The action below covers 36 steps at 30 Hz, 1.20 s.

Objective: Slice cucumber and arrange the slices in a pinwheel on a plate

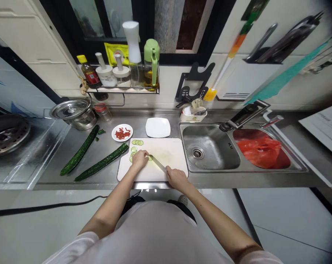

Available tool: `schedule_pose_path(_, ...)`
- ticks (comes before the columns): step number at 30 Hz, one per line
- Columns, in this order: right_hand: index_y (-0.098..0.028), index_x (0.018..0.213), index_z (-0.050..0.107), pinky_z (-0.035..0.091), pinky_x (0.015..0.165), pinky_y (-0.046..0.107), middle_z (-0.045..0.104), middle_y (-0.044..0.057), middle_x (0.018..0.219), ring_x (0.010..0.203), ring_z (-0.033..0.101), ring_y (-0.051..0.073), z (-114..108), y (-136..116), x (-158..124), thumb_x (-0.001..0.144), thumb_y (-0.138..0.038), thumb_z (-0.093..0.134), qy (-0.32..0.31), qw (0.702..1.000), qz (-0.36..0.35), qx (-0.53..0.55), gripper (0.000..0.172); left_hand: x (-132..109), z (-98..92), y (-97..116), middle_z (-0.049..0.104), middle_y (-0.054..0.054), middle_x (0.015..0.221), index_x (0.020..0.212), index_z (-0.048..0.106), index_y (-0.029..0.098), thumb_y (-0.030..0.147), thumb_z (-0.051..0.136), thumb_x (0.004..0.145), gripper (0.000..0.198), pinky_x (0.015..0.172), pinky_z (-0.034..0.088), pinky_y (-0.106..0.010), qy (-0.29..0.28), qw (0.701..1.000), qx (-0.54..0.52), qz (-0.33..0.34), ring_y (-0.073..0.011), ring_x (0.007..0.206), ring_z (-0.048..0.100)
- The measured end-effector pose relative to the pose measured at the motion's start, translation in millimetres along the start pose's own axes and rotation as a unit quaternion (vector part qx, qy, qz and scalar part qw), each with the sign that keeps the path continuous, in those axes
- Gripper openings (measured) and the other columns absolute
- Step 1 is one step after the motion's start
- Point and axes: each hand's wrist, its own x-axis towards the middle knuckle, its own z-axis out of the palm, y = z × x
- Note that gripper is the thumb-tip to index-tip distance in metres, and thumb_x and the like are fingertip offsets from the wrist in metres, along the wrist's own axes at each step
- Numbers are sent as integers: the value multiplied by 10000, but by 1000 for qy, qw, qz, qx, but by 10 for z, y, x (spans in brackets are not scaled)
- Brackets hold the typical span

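My right hand (177, 178) is wrapped round the handle of a knife (159, 164), whose blade points up and left across the white cutting board (171, 146). At the blade's tip lies a pale green cucumber slice (150, 158). The fingers of my left hand (139, 160) are closed on the edge of that slice. Other cucumber slices (134, 150) lie just beyond and left of this hand, partly hidden by it. A short row of slices (137, 142) rests at the board's upper left corner. One whole-looking cucumber (102, 162) reaches toward the board's left edge.
Another cucumber (80, 151) lies farther left, near a lidded steel pot (81, 119). Behind the board stand a plate of chopped red pieces (114, 132) and a white square plate (158, 127). The sink (210, 167) is on the right, with a red bag (261, 152) in its second basin.
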Motion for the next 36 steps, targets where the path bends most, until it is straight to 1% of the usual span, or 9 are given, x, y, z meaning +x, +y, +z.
schedule_pose_path(6, -174, 1137, 471, 429, 739, 321, 692, 131, 949, 919, 665, 256, 27, 3, 35, 980, -245, 268, 8, 1000, -3, -7, 267, 2, 28, -3, 676, -24, 1037, 975, 661, 265, 247, 597, 789, 198, 895, 396, -348, 0, 1000, -2, -3, -220, 991, 604)
schedule_pose_path(12, -169, 1118, 469, 437, 735, 314, 689, 141, 963, 912, 669, 240, 39, -1, 71, 975, -227, 287, -1, 1000, -8, -15, 239, -5, 15, 7, 676, -21, 1037, 988, 659, 266, 239, 588, 782, 219, 897, 391, -350, -1, 1000, -5, -5, -221, 1005, 601)
schedule_pose_path(16, -155, 1115, 481, 453, 737, 332, 686, 147, 953, 919, 668, 256, 37, -19, 95, 951, -192, 312, -5, 1000, -12, -16, 239, -8, 23, 10, 675, -24, 1043, 977, 659, 261, 235, 586, 779, 213, 906, 386, -358, 2, 1000, -12, -8, -227, 1022, 596)
schedule_pose_path(24, -125, 1165, 476, 474, 771, 349, 675, 180, 1005, 978, 656, 264, -107, -62, 128, 876, -76, 361, -40, 999, -31, -19, 314, 10, 33, 13, 672, -34, 1065, 989, 657, 258, 253, 586, 782, 219, 918, 378, -364, -6, 1000, -7, -14, -229, 1022, 594)
schedule_pose_path(28, -122, 1177, 469, 482, 781, 344, 672, 183, 1015, 985, 657, 255, -166, -90, 129, 872, -56, 362, -47, 998, -33, -24, 331, 5, 38, 10, 672, -36, 1072, 1003, 656, 261, 257, 581, 783, 232, 923, 372, -361, -3, 1000, -4, -16, -225, 1030, 590)
schedule_pose_path(36, -110, 1178, 449, 487, 760, 337, 671, 186, 1006, 977, 664, 265, -63, -165, 102, 855, -41, 405, -45, 998, -25, -21, 333, 11, 56, -2, 672, -40, 1077, 1005, 661, 259, 272, 578, 790, 231, 911, 369, -362, -1, 1000, -4, -16, -226, 1030, 587)
